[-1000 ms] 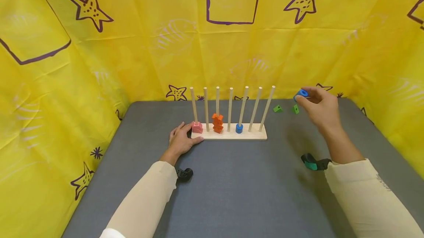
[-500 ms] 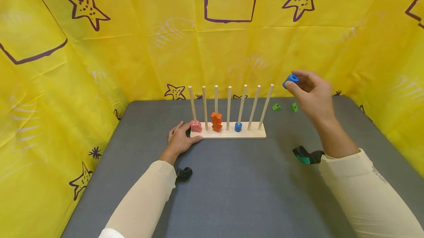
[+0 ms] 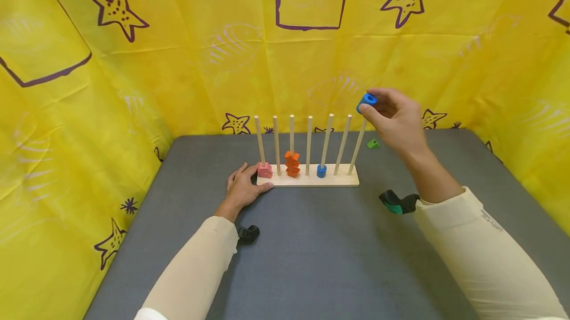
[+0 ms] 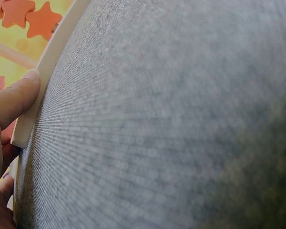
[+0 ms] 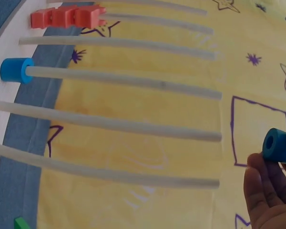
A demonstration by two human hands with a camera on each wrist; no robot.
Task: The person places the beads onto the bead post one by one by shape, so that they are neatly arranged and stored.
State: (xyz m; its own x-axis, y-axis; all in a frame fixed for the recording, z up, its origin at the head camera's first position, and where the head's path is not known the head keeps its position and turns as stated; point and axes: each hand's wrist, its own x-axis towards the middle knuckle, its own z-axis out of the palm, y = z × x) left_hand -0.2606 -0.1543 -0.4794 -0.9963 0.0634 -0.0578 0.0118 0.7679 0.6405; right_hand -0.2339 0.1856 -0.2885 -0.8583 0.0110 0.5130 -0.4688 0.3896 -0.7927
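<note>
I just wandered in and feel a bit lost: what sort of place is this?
Probably a small curtained-off tabletop play or demonstration space: patterned yellow cloth hangs behind and beside the gray table, where a wooden peg rack stands. What lies beyond the cloth isn't visible.

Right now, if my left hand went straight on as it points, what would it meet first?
Probably the wooden base, whose left end your left hand holds; depth beyond is hard to judge.

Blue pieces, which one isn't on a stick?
The held blue piece, pinched in the right hand; the lower blue piece sits at the bottom of the fifth stick from the left.
</note>
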